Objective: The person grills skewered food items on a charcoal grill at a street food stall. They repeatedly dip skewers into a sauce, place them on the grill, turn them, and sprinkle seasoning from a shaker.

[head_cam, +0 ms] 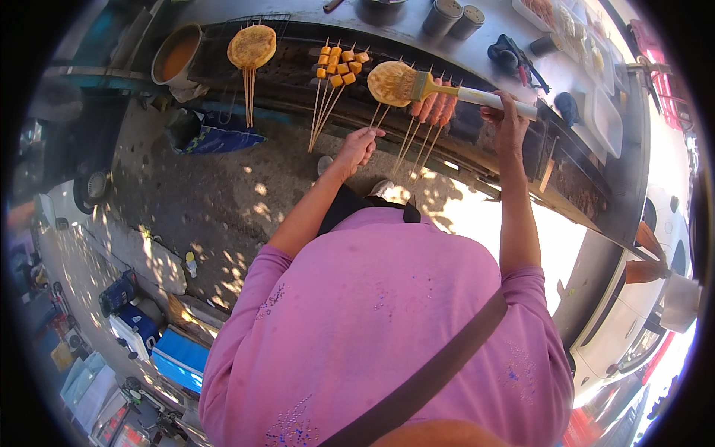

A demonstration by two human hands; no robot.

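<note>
My left hand (359, 148) pinches the wooden sticks of a skewered flatbread (385, 84) over the long charcoal grill (279, 70). In my right hand (508, 120) is the pale handle of a basting brush (469, 95). The brush's bristles lie at the right side of the flatbread, and I cannot tell how firmly they press. Partly under the brush are several pink sausage skewers (438, 106), their sticks pointing towards me. Left of them rest skewers of yellow-orange cubes (338, 66). Farther left, another round flatbread (252, 47) sits on several sticks over the grill.
A pot of orange-brown liquid (177, 54) stands at the grill's left end. On the metal counter behind are two lidded shaker canisters (442, 17), black tongs or a similar tool (516, 61) and a white tray (603, 120). A blue patterned bag (223, 134) hangs below the grill.
</note>
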